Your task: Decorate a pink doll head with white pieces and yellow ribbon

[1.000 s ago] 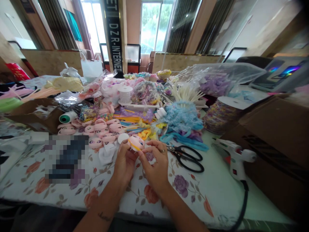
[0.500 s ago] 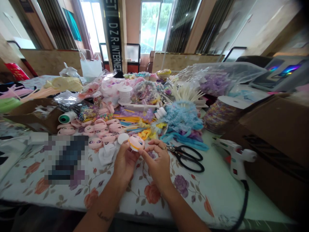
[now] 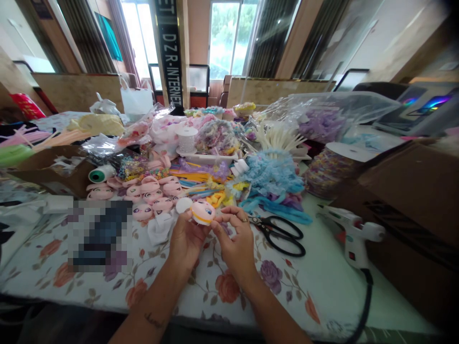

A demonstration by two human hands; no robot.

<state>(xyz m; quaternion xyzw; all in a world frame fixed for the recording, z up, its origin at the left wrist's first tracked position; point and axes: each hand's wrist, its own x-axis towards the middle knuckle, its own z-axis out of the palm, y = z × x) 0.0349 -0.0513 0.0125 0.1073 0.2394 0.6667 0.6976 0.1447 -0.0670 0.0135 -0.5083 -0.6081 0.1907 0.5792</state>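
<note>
My left hand (image 3: 184, 241) is closed around a small pink doll head (image 3: 203, 210) with a painted blue eye. An orange strip (image 3: 201, 220) runs along the head's lower side. My right hand (image 3: 234, 239) pinches the right edge of the head, where the strip ends; the fingertips partly cover that spot. Beside my left thumb is a round white disc (image 3: 184, 205). Several more pink doll heads (image 3: 153, 196) lie in rows just behind. A crumpled white piece (image 3: 159, 228) rests left of my left hand. Black-handled scissors (image 3: 278, 234) lie right of my right hand.
A white glue gun (image 3: 355, 239) with its cord stands by a cardboard box (image 3: 405, 215) at the right. Blue ruffled trim (image 3: 272, 177), a spool of mixed yarn (image 3: 333, 169) and a green-cored thread spool (image 3: 102, 174) are farther back. A blurred-out dark object (image 3: 103, 234) lies left.
The view has shifted slightly. Both hands keep the doll head in nearly the same place, with the right fingers moved only a little along its edge.
</note>
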